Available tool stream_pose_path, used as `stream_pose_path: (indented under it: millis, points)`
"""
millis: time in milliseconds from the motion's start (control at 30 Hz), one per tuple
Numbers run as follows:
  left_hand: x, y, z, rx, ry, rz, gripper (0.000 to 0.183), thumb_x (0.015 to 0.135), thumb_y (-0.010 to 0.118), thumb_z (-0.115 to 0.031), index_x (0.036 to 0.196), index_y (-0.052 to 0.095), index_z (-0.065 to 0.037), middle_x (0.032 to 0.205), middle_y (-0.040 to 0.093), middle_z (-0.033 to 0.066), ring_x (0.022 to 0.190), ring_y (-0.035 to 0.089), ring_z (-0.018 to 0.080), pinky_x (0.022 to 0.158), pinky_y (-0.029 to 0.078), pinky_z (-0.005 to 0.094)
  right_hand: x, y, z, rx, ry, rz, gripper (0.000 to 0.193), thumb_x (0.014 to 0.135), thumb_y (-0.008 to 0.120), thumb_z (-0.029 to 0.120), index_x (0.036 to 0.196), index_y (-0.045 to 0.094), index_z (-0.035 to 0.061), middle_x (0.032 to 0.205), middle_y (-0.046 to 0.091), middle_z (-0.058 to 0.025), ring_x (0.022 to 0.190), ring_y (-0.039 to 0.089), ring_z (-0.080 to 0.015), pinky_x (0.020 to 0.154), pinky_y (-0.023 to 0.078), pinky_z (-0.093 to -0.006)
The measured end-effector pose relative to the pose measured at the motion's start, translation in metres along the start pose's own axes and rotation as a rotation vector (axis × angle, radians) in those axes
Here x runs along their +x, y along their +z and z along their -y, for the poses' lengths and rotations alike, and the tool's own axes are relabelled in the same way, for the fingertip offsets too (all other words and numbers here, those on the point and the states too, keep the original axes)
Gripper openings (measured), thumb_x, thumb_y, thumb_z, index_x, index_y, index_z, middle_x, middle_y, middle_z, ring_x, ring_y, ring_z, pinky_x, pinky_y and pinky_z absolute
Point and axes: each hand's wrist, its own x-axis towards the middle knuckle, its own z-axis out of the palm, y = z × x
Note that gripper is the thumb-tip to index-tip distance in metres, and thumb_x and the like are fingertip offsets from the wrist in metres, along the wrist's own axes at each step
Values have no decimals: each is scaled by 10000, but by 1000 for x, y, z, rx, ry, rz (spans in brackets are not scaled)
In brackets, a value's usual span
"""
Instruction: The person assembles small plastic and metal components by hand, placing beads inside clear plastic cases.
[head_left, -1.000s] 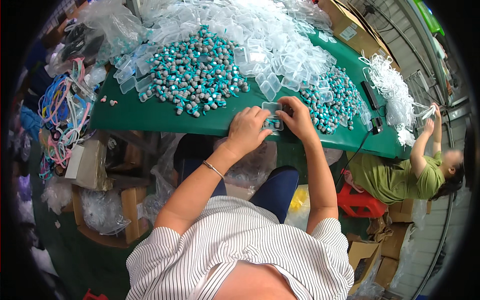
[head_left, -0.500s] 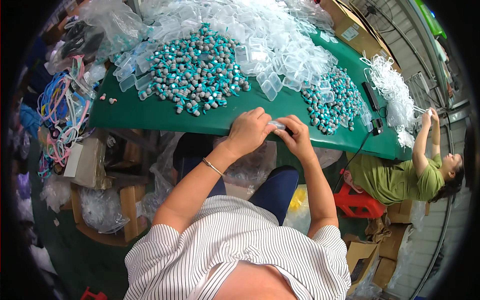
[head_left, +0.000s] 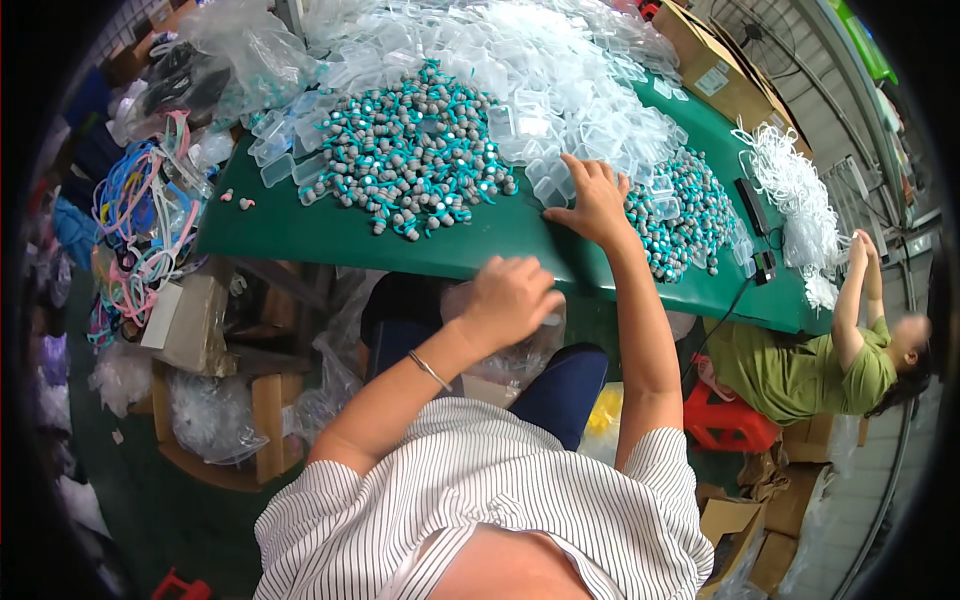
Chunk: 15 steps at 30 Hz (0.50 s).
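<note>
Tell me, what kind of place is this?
Probably a workshop or small factory: a long green table holds heaped clear plastic boxes and piles of little grey-and-teal pieces, and another person in a green top sits nearby.

Clear plastic boxes (head_left: 600, 115), small and rectangular, lie jumbled at many angles in a broad heap at twelve o'clock, a few spilling from its near edge toward one. Small grey-and-teal pieces (head_left: 415, 155) lie loose in two piles, at eleven and two o'clock.
</note>
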Motion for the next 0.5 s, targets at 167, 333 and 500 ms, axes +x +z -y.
stream_pose_path:
  millis: [167,333,500]
  points:
    - [46,-19,50,231,-196,-155,155,809,690,-155,948,639,-109,871,592,69,867,588,267,739,416,423,-16,1,4,249,-32,-125,748,670,850,228,1330,516,116,1209,527,-153,1110,526,-340,938,421,-480]
    - [65,3,81,458,-178,-115,80,789,668,-130,866,655,-121,842,601,47,872,586,252,740,408,411,-49,-15,30,562,-194,-347,463,697,759,-36,1129,622,59,1025,585,-148,809,597,-311,697,508,-358]
    - [64,4,77,455,-108,-184,49,780,597,-83,795,626,-119,785,590,39,823,581,253,703,399,416,-76,-7,39,319,-458,-359,303,723,732,56,1013,648,77,898,618,-82,868,594,-275,797,454,-412]
